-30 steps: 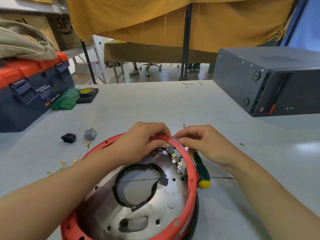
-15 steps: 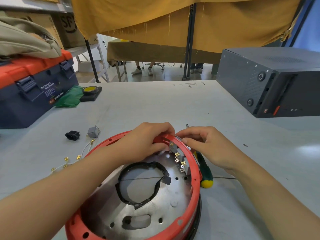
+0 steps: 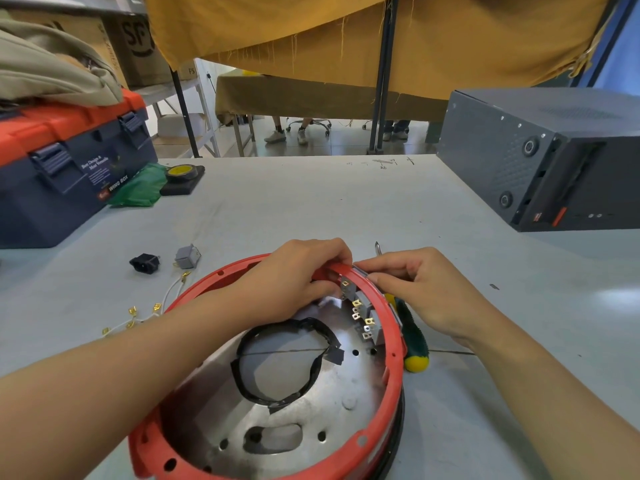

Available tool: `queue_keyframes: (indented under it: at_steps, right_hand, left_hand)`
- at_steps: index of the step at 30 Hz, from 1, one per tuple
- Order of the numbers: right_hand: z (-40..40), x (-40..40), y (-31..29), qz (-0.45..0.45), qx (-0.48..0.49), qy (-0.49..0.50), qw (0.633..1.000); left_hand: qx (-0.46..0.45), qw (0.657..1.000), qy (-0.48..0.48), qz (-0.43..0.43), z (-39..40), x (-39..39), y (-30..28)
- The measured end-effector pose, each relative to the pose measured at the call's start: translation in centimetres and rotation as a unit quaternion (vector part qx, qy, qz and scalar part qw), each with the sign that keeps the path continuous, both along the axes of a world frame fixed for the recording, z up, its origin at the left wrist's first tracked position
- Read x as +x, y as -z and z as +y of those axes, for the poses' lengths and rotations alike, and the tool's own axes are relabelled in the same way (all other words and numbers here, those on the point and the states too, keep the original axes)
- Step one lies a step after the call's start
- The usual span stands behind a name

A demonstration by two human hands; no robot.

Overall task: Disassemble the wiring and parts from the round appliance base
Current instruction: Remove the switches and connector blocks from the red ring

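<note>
workshop setting, grey counter (image 3: 311, 209) under a hanging mustard cloth. the round appliance base (image 3: 377, 441), red-rimmed with a metal floor, sits at the near edge of the counter. the left hand (image 3: 298, 282) curls over the far rim of the base, fingers reaching inside beside the grey switch block (image 3: 360, 313) with brass terminals. the right hand (image 3: 419, 289) pinches the outer side of the same rim section, fingertips closed on the block's front edge. compared with a second ago both hands hold the same station; the block looks barely shifted, so the part is judged not yet free. a green screwdriver (image 3: 412, 337) lies just right of the base. already removed, left of the base: black socket (image 3: 145, 263), grey switch (image 3: 187, 256), white wiring (image 3: 166, 299).
</note>
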State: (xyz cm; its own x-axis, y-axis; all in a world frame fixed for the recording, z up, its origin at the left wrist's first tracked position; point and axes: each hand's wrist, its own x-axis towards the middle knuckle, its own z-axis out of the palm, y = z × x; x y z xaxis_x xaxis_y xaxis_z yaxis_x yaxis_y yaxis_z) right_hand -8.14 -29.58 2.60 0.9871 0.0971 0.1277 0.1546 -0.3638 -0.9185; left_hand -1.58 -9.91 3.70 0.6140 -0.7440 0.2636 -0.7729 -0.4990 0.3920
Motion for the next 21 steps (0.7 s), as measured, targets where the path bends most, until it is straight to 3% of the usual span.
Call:
queue_keyframes:
  at_steps: [21]
  right_hand:
    - [0.13,-0.18,-0.1,-0.034,-0.041,0.018,0.998]
  left_hand:
    - [-0.01,1.0,0.004,-0.02,-0.14,0.04,0.28]
